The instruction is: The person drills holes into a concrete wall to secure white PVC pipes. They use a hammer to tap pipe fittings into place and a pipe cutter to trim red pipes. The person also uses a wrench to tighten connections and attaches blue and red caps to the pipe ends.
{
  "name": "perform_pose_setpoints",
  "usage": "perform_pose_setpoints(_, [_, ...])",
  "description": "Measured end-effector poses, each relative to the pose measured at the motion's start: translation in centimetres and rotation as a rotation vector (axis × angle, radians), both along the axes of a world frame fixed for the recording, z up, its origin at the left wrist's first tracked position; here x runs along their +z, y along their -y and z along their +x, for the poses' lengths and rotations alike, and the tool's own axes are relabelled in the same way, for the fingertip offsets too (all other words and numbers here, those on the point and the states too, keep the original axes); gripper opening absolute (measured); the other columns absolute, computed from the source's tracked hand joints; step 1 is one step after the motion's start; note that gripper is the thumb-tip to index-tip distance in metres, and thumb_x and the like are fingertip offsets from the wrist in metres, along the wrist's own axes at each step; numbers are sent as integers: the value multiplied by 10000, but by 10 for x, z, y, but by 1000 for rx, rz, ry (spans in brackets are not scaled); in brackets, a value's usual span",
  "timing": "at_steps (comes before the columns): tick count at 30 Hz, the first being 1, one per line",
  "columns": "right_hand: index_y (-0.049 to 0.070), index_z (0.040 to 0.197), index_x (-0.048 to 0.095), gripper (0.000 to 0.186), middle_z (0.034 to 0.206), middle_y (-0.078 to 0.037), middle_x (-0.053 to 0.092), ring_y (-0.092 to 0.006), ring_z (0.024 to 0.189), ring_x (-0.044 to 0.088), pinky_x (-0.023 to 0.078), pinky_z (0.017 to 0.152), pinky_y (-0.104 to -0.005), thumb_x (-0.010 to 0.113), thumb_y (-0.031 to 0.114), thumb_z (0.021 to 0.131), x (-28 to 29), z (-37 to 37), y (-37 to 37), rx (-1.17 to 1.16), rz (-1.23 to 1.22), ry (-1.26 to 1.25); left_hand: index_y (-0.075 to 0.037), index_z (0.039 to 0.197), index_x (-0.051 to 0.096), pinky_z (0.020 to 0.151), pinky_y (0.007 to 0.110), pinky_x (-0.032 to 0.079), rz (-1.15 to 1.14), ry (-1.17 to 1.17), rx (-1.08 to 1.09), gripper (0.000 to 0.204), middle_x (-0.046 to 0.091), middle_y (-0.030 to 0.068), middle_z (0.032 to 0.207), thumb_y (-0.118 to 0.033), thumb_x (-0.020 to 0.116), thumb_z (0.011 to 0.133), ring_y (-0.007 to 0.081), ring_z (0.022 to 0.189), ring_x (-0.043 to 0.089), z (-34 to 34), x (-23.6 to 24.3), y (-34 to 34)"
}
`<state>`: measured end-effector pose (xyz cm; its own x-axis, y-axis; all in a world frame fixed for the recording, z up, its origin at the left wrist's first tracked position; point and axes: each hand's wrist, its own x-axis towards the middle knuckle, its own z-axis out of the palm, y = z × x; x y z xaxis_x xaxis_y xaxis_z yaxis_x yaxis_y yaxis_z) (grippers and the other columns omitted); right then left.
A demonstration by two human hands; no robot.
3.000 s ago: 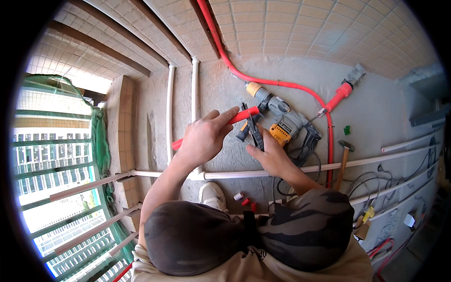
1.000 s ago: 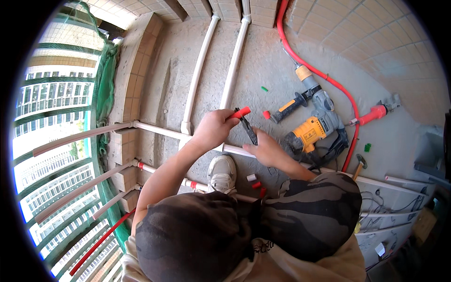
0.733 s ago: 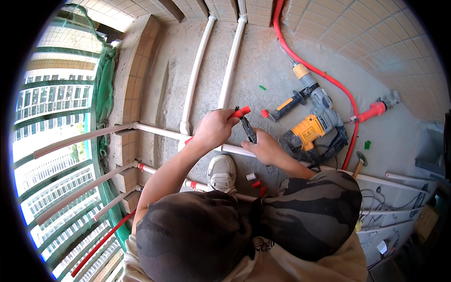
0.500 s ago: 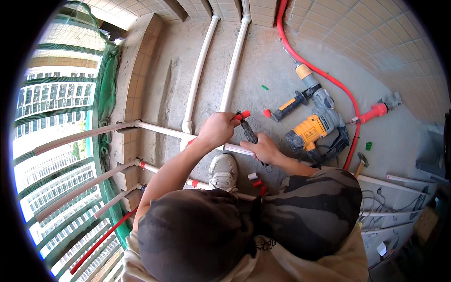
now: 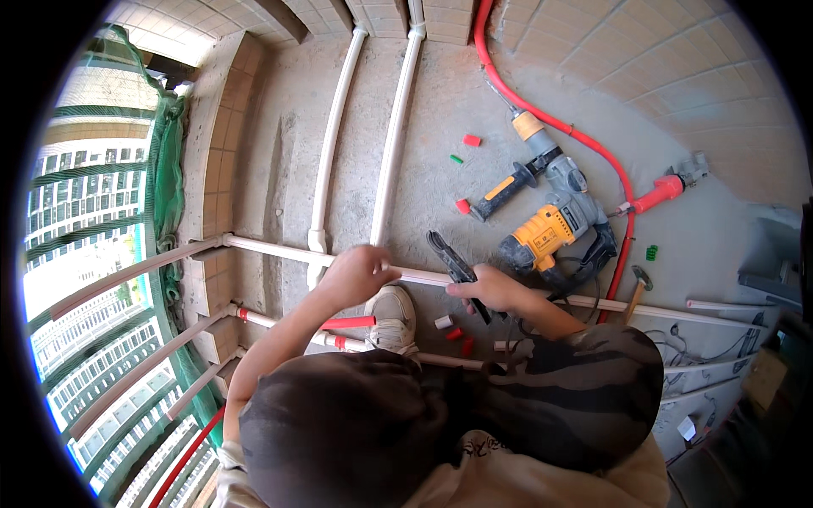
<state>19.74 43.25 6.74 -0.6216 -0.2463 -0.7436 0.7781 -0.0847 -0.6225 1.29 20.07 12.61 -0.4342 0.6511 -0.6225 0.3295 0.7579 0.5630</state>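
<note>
My right hand (image 5: 495, 288) grips a dark pipe cutter (image 5: 450, 258), its jaw end pointing up and away from me. To its left, my left hand (image 5: 360, 275) is held with fingers curled in; nothing shows sticking out of it, and whatever may be inside is hidden. Below my left wrist, a length of red pipe (image 5: 349, 323) lies beside my shoe (image 5: 392, 317). A short red pipe piece (image 5: 472, 140) rests on the concrete beyond the cutter. Under both hands runs a long white pipe (image 5: 279, 248), crossing the floor.
A yellow and grey rotary hammer (image 5: 542, 237) lies at right, near a red hose (image 5: 605, 148) and a hammer (image 5: 637, 292). Two white pipes (image 5: 392, 144) run to the far wall. Short red pieces (image 5: 455, 334) lie by my shoe. Green netting (image 5: 169, 161) hangs at left.
The cutter and the red pipe in my left hand have come apart. A short red piece has appeared on the floor, and a red pipe by my shoe. My left hand has moved down and left.
</note>
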Motion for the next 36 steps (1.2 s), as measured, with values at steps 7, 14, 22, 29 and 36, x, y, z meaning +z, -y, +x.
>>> perform_pose_setpoints(7, [-8, 996, 659, 401, 746, -58, 641, -149, 662, 633, 504, 626, -312, 745, 380, 940, 29, 27, -20, 12, 157, 8, -111, 1411, 558, 996, 457, 518, 481, -612, -249, 515, 534, 180, 1408, -69, 642, 905, 416, 1216, 566, -67, -74, -198])
perform_pose_setpoints(14, [-2, 1025, 639, 397, 836, -60, 644, -150, 777, 648, 512, 724, -318, 746, 369, 934, 50, 28, -31, -124, 157, 37, -73, 1317, 561, 945, 443, 547, 447, -642, -278, 471, 611, 189, 1263, -9, 634, 857, 350, 1101, 625, -102, -122, -240])
perform_pose_setpoints(22, [-75, 1236, 579, 530, 1066, -201, 679, -287, 1021, 646, 480, 937, -368, 736, 319, 917, 49, 15, -37, -101, 270, -142, -49, 1441, 495, 923, 323, 552, 781, 407, 293, 635, 703, 109, 1057, 209, 593, 870, 163, 1000, 669, -30, -16, -152])
perform_pose_setpoints(29, [-171, 1413, 466, 719, 1330, -390, 590, -440, 1288, 588, 432, 1105, -418, 711, 287, 916, 54, 3, -27, 60, 386, -228, -50, 1516, 448, 958, 331, 561, 643, 97, -9, 717, 713, 118, 1092, 211, 607, 867, 190, 1045, 691, -11, 21, -116])
perform_pose_setpoints(36, [-189, 1440, 428, 760, 1366, -396, 564, -447, 1327, 559, 413, 1139, -409, 707, 283, 915, 71, -4, -29, 130, 380, -201, -118, 1554, 423, 905, 398, 607, 578, 39, -148, 829, 722, 155, 1127, 254, 528, 821, 302, 1085, 715, -5, 30, -110])
